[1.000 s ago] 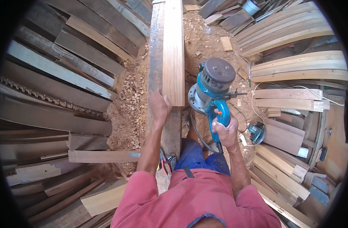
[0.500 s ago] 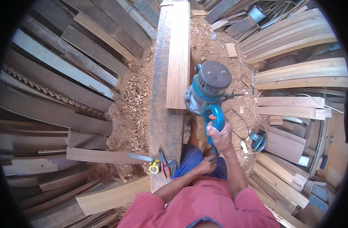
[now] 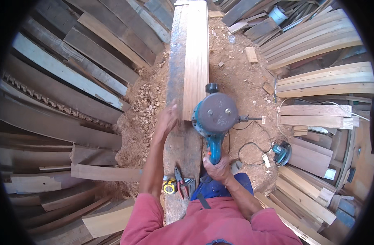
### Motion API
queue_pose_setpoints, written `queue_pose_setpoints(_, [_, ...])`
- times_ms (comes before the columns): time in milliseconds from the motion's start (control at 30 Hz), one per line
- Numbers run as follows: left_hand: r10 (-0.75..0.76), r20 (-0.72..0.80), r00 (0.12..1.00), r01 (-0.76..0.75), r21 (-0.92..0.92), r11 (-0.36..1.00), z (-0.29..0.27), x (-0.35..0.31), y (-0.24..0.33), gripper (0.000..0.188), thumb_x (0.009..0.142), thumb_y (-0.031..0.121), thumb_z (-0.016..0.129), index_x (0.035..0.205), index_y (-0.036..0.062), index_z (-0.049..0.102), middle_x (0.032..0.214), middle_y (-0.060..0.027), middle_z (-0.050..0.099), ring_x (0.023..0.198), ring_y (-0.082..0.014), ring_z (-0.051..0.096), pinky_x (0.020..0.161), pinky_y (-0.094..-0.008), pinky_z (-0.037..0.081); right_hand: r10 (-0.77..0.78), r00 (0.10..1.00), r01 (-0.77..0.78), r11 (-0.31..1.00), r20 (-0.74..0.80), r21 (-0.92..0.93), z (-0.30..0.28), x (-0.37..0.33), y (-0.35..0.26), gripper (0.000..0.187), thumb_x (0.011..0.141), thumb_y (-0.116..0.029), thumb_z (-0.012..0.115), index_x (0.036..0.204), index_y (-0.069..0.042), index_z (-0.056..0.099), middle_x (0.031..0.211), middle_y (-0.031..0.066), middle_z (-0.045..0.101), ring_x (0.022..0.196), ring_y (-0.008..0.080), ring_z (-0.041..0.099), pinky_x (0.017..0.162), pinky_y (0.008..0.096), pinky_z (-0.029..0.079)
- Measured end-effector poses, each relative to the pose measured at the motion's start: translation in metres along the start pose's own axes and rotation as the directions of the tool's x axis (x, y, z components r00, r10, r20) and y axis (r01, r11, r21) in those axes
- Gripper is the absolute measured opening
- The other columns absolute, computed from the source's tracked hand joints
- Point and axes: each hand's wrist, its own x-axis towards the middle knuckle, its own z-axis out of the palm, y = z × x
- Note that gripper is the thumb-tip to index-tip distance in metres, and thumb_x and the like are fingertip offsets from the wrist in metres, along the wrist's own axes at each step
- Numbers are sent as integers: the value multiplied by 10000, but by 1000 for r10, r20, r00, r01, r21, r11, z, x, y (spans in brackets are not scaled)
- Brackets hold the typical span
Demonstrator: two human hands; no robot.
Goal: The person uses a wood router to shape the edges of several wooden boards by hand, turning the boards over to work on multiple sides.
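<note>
My right hand (image 3: 218,168) is closed around the rear handle of a blue router (image 3: 216,114) with a round grey motor top. The router sits upright at the near right corner of a long light board (image 3: 196,61), its base and bit hidden under the body. The board lies along a thick, worn wooden beam (image 3: 181,143). My left hand (image 3: 167,117) hangs over the beam's left edge, left of the board's near end, open with nothing in it and slightly blurred. Red-handled pliers (image 3: 180,178) and a yellow tape measure (image 3: 169,188) lie on the beam's near part.
Shavings and sawdust (image 3: 148,98) cover the floor. Stacked dark planks (image 3: 72,102) line the left side and lighter boards (image 3: 317,81) the right. A second blue power tool (image 3: 280,153) rests on the floor at right, beside a looping cord (image 3: 256,143). A white bucket (image 3: 277,14) stands far right.
The router has come down and left to the board's near corner, carried by my right hand. My left hand has left the router's cord near my lap and reached forward to the beam's left side.
</note>
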Motion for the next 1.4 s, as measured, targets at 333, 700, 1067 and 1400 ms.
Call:
queue_pose_setpoints(333, [-119, 228, 966, 104, 78, 992, 22, 36, 21, 427, 1008, 395, 517, 1148, 44, 715, 839, -216, 732, 825, -310, 727, 792, -436, 536, 15, 1000, -13, 997, 17, -82, 27, -18, 29, 352, 811, -112, 717, 1125, -47, 572, 739, 52, 568, 627, 200, 577, 627, 369, 507])
queue_pose_setpoints(700, [-105, 230, 967, 100, 34, 994, 25, 35, 0, 410, 1039, 395, 509, 1158, 71, 731, 802, -193, 735, 731, -278, 735, 758, -420, 552, -165, 985, 154, 969, -43, -191, 29, 57, 21, 199, 822, -71, 700, 975, -50, 576, 777, 0, 561, 676, 97, 545, 626, 297, 476])
queue_pose_setpoints(1067, [-120, 242, 963, 102, 85, 991, 20, 34, 7, 448, 1037, 405, 492, 1179, 45, 717, 844, -221, 735, 782, -328, 737, 764, -425, 554, -103, 994, 99, 985, -23, -139, 21, 214, -27, 249, 815, -110, 652, 1036, 0, 627, 828, 84, 642, 734, 169, 620, 707, 365, 534])
queue_pose_setpoints(1400, [-166, 281, 945, 189, -56, 980, 25, 38, 5, 422, 1050, 347, 502, 1248, 19, 679, 932, -202, 721, 854, -292, 699, 771, -404, 559, -413, 907, 401, 906, -85, -134, 16, 284, -24, 343, 793, -131, 704, 1109, -20, 633, 906, 74, 671, 844, 160, 637, 814, 336, 535])
